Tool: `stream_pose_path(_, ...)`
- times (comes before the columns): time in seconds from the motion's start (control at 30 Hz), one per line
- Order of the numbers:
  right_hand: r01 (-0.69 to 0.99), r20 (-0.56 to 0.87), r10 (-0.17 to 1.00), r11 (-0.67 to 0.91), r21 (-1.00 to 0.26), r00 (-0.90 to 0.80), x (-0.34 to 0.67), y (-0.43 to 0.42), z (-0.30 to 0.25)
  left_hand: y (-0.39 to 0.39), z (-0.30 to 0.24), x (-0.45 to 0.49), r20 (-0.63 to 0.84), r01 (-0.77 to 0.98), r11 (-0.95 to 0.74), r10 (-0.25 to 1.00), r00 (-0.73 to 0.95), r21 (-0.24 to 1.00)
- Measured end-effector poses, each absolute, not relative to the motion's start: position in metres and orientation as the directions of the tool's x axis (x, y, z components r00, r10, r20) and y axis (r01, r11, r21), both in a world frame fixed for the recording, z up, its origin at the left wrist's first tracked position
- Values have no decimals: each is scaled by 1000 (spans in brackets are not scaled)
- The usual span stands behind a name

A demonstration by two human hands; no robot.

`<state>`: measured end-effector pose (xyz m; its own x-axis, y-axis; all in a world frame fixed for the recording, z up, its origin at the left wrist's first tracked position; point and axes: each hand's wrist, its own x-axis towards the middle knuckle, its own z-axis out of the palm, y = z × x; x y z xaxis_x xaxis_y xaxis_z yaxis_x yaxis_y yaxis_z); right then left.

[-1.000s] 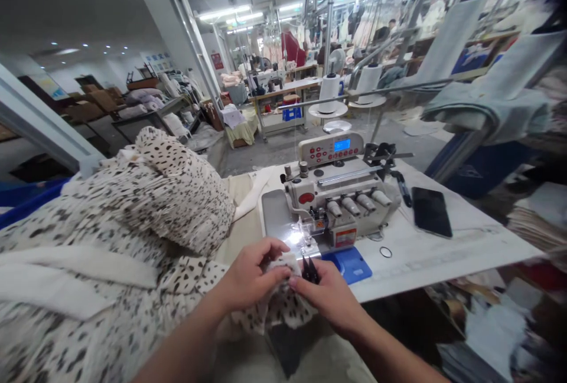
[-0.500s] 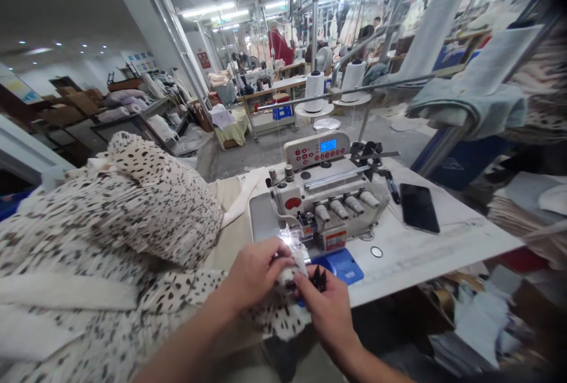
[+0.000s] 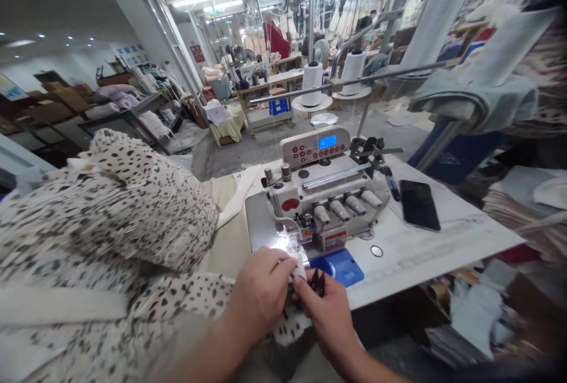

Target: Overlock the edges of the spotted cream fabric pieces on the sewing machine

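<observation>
My left hand (image 3: pixel 261 285) is closed in a pinch on the white edge of a spotted fabric piece (image 3: pixel 287 329), just in front of the sewing machine's lit needle area. Close beside it, my right hand (image 3: pixel 328 309) pinches the same edge between thumb and finger. Black pointed tips, like those of thread snips (image 3: pixel 317 282), stick up from the right hand; the rest is hidden in the palm. The overlock sewing machine (image 3: pixel 292 185) stands directly beyond both hands, its lamp shining on the plate. Below the hands, the fabric hangs over the table edge.
A large pile of spotted fabric (image 3: pixel 146 206) lies to the left. On the white table (image 3: pixel 465 241) at right are a black phone (image 3: pixel 419 205) and a small round ring-edged disc (image 3: pixel 376 251). A blue plate (image 3: pixel 348 268) adjoins the machine. Thread cones (image 3: pixel 312 85) stand behind.
My left hand has turned over the fabric edge, its knuckles now covering more of the cloth. The right hand stays nearly in place. The whole view has shifted slightly.
</observation>
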<state>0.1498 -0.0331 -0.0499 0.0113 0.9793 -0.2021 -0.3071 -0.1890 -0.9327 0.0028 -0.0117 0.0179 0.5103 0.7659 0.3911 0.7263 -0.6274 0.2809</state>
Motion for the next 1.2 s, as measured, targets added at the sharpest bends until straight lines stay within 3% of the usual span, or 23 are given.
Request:
stream_pose_path(0.13, -400, -198, 980, -189, -897, -17, 155, -36, -56, -11, 20, 0, 368, 692, -614, 786, 496, 380)
stream_pose_path(0.27, -374, -292, 957, -272, -887, -4, 155, -36, -53, -7, 27, 3, 258, 720, -491, 871, 419, 490)
stream_pose_path(0.47, -271, -292, 952, -257, -927, 94, 148, -34, -44, 1, 34, 13, 128, 804, -364, 929, 346, 470)
stream_pose_path(0.63, -237, -252, 959, -216, -947, 132, 146, -34, -40, 5, 33, 13, 84, 811, -354, 930, 357, 466)
stream_pose_path(0.8, -207, -235, 958, -199, -958, 164, 145, -33, -37, 4, 30, 13, 125, 794, -371, 926, 357, 482)
stream_pose_path(0.97, -278, -307, 944, -265, -923, 121, 143, -34, -43, 4, 27, 14, 200, 778, -409, 912, 357, 477)
stream_pose_path(1.2, -461, -421, 904, -341, -819, 80, 142, -32, -44, -10, 18, 12, 453, 745, -606, 768, 454, 280)
